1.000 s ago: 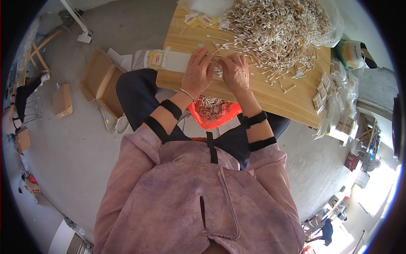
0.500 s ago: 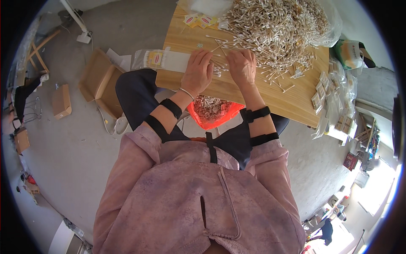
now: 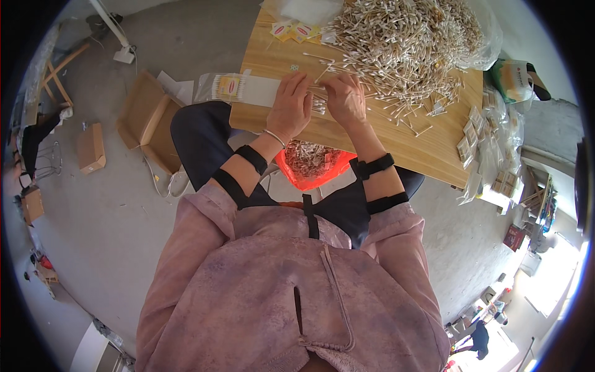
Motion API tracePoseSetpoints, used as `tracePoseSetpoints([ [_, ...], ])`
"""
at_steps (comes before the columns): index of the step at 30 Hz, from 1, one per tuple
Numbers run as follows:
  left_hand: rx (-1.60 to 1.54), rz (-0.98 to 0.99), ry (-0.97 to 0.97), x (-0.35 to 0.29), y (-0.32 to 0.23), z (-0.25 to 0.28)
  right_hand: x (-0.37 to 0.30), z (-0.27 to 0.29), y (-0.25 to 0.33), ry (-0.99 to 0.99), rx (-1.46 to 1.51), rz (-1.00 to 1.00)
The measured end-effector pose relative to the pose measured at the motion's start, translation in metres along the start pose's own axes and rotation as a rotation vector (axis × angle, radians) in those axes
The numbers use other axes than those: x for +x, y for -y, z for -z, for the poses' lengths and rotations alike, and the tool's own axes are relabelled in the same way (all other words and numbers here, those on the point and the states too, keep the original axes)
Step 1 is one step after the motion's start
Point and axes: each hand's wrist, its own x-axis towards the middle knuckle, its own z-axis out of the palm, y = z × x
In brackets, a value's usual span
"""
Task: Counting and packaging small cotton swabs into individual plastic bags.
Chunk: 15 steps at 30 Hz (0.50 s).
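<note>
Close to the table's near edge, my left hand [image 3: 292, 106] bends its fingers round the ends of a few cotton swabs [image 3: 318, 104] that lie side by side between my hands. My right hand [image 3: 346, 100] is just beside it, fingertips pinched together at a cotton swab; the exact grip is partly hidden by the fingers. A large heap of loose cotton swabs [image 3: 403, 43] covers the far right of the table. Left of my left hand lies a clear packet of swabs with a yellow label [image 3: 228, 87], next to a white strip [image 3: 260, 91].
Yellow cards [image 3: 294, 31] and clear plastic [image 3: 307, 9] lie at the wooden table's [image 3: 396, 139] far left. A red bag of swabs [image 3: 313, 166] hangs below its near edge. Packed bundles [image 3: 474, 133] sit along the right edge. An open cardboard box [image 3: 145, 121] stands on the floor.
My right hand has shifted slightly left, closer to my left hand, and its fingers have drawn together. My left hand has stayed nearly in place.
</note>
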Motion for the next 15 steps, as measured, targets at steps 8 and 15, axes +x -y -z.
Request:
tracePoseSetpoints([
  [8,0.009,-0.047,0.058,-0.001,0.004,-0.001,0.019,0.013,-0.005,0.015,-0.134,-0.086],
  [15,-0.227,0.097,-0.079,-0.001,0.005,0.004,-0.021,0.018,0.011,-0.024,-0.037,-0.018],
])
